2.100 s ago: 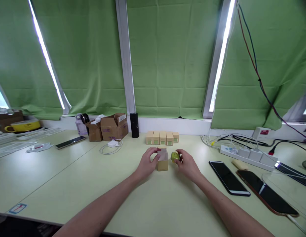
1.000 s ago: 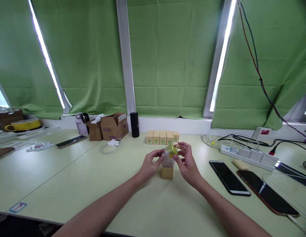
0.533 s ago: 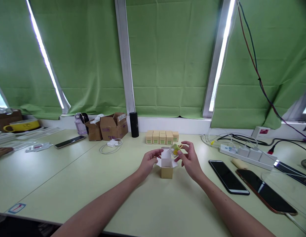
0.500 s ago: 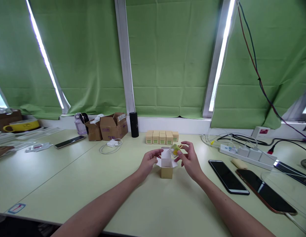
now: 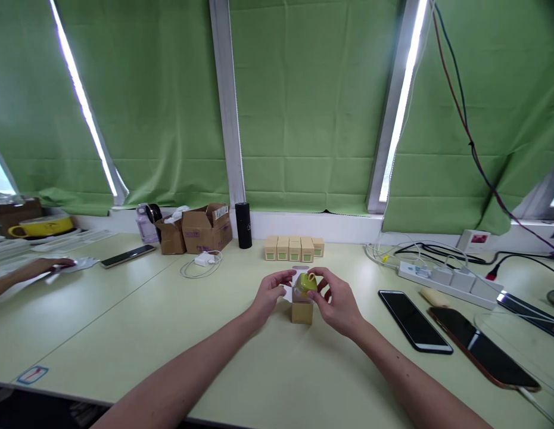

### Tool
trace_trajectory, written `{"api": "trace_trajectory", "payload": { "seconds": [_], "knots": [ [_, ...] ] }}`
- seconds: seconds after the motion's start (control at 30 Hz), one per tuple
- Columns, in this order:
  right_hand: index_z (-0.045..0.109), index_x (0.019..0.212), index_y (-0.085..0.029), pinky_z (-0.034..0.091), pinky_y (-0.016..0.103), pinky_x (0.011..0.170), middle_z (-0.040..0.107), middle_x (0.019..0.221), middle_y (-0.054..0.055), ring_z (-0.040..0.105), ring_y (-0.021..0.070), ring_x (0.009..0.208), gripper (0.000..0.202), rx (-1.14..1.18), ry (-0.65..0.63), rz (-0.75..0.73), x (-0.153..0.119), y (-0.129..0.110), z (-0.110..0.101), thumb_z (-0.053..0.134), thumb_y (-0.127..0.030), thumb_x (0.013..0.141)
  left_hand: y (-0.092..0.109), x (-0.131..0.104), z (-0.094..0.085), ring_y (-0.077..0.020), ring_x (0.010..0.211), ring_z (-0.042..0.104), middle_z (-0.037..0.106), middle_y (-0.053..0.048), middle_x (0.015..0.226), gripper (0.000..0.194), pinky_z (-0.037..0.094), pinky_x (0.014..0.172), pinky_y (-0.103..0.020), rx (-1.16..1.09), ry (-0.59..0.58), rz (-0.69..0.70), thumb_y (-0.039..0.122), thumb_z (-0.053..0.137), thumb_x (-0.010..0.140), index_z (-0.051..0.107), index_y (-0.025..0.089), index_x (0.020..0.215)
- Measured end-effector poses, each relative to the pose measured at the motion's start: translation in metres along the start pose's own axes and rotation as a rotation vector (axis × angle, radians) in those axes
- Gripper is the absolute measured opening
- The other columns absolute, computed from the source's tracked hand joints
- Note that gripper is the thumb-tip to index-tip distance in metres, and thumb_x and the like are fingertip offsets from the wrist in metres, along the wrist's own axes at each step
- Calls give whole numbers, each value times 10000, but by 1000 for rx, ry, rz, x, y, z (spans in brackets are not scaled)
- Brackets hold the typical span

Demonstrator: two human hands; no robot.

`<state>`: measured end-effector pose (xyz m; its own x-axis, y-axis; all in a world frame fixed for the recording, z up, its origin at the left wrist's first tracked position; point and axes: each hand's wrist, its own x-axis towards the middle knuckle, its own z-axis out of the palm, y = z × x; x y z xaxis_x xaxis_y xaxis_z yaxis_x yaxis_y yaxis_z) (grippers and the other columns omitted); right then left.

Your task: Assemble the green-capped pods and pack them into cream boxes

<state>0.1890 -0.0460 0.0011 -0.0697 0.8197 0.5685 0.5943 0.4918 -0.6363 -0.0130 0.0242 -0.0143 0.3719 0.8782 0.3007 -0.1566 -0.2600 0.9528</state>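
Observation:
A small cardboard box stands upright on the table with its top flaps up. My left hand is at its left side, thumb and fingers closed on a white flap. Over the box's open top, my right hand holds a small clear container with a yellow-green lid and a loop on top. The container's lower part is at the box opening, partly hidden by the box and fingers.
Several small closed boxes line up behind. A black cylinder, brown cartons and a charger are at the back left. Phones and a power strip lie right. Another person's hand is far left.
My right hand has moved left and turned the container upright over the box opening. My left hand has stayed at the flap. The other person's hand has reached further in at the left.

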Motion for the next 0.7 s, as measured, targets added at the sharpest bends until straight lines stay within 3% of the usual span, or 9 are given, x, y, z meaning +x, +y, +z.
{"api": "trace_trajectory", "payload": {
  "seconds": [0.37,0.57,0.7],
  "knots": [
    [582,1027,-288,541,329,656,711,1006,29,659,213,805,206,-96,-73,8,-3,0,1,632,-252,831,1,1,1,-239,990,611,740,-80,998,559,484,918,-374,-17,36,-27,137,568,571,779,155,1088],
    [611,1006,-293,516,326,669,710,963,25,632,221,830,95,-111,-79,-23,-3,-2,3,545,-294,938,-1,2,1,-244,1008,614,748,-87,1028,562,487,936,-382,-5,30,-25,137,569,581,779,155,1102],
    [632,988,-282,494,330,694,716,944,36,640,223,847,195,-128,-17,-55,-2,1,6,439,-291,1006,-1,1,1,-247,1016,620,753,-89,1031,563,491,946,-384,-5,38,-20,137,577,588,780,152,1113]
  ]
}}
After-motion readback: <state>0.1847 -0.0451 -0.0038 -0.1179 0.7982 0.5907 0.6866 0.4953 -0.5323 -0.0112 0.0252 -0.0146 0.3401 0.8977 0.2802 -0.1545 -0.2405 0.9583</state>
